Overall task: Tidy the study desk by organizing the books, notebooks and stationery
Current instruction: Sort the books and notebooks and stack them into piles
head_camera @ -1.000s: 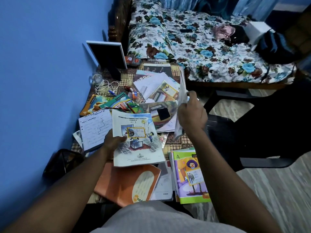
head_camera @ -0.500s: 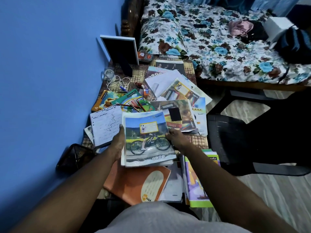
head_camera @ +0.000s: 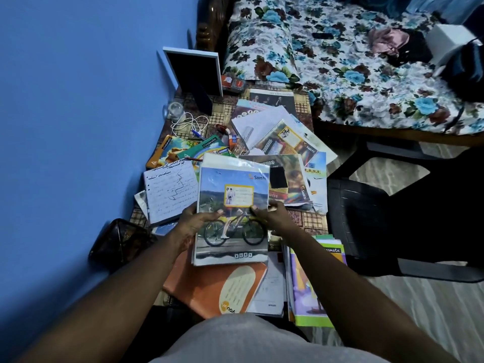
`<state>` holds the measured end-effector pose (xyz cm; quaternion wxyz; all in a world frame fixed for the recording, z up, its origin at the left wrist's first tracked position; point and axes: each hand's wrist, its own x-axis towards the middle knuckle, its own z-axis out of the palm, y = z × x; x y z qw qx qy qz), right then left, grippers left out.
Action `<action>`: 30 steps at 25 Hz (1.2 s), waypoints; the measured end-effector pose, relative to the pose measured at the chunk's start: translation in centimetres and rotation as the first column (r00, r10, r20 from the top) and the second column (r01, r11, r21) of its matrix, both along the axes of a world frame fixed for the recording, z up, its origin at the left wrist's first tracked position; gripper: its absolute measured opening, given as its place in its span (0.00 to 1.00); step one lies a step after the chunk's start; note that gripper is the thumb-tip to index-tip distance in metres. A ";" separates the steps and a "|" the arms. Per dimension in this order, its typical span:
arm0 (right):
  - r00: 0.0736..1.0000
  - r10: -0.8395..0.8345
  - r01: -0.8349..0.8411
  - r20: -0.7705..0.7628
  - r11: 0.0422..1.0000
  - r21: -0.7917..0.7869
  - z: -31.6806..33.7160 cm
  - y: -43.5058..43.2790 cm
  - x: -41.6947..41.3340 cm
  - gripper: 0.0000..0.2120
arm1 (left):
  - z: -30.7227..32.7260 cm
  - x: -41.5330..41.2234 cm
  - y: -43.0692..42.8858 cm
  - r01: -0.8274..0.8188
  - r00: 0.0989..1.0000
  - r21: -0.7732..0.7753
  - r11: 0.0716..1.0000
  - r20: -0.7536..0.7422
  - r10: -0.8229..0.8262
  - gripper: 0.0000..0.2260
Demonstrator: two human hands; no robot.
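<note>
A small stack of notebooks topped by a bicycle-cover notebook (head_camera: 233, 195) is held over the cluttered desk (head_camera: 309, 221). My left hand (head_camera: 195, 222) grips its left edge and my right hand (head_camera: 271, 214) grips its right edge. Under it lies an orange notebook (head_camera: 209, 289). To the left lies an open handwritten notebook (head_camera: 170, 192). Scattered behind are several notebooks (head_camera: 285, 145), loose white sheets (head_camera: 259, 121), two colourful classmate notebooks (head_camera: 183, 150) and pens (head_camera: 196, 133). A green-edged pile of books (head_camera: 311, 305) sits at the near right.
A blue wall (head_camera: 78, 127) runs along the left. A dark picture frame (head_camera: 193, 72), a small glass jar (head_camera: 175, 110) and a white cable (head_camera: 188, 121) stand at the desk's back. A black pouch (head_camera: 117, 239), a dark plastic chair (head_camera: 387, 224) and a floral bed (head_camera: 353, 64) surround the desk.
My right hand laid the bicycle-cover notebook onto the book that my left hand held, covering it. Both hands now grip the stack's edges.
</note>
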<state>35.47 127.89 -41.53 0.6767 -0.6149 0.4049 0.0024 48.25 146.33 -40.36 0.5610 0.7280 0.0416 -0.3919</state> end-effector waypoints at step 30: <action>0.992 0.041 -0.035 0.121 0.998 -0.056 -0.6 -3.8 -3.7 0.22 | 2.8 -5.7 -4.1 -0.364 0.923 0.021 0.931 0.137 0.358 0.20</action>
